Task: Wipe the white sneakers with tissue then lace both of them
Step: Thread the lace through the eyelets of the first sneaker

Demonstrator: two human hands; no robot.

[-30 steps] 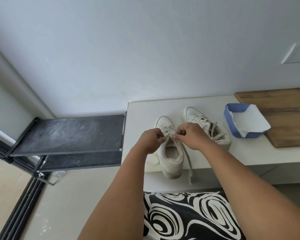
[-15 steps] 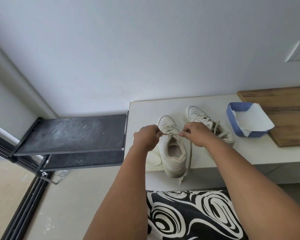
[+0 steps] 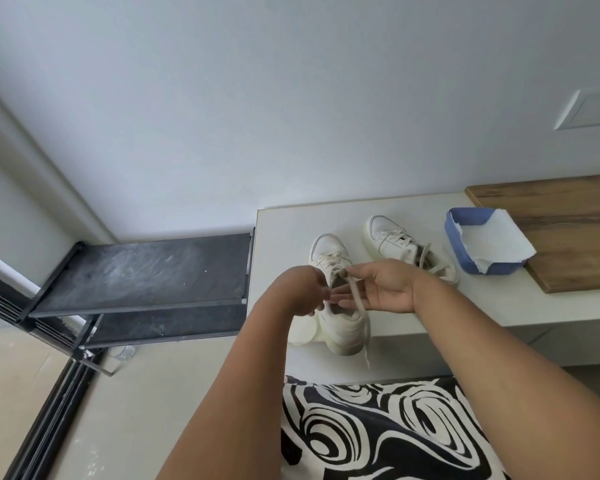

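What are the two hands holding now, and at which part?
The right hand is open; the lace of the near sneaker lies across its fingers. The left hand is curled beside it; its hold cannot be told.

2 white sneakers (image 3: 340, 292) (image 3: 400, 245), 2 hands (image 3: 303, 289) (image 3: 383, 285), 1 blue tissue box (image 3: 478, 247), 1 black rack (image 3: 139, 271).

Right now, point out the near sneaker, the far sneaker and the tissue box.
near sneaker (image 3: 343, 327): head view, on its heel collar.
far sneaker (image 3: 385, 233): head view, on its toe cap.
tissue box (image 3: 465, 220): head view, on its blue rim at the far left corner.
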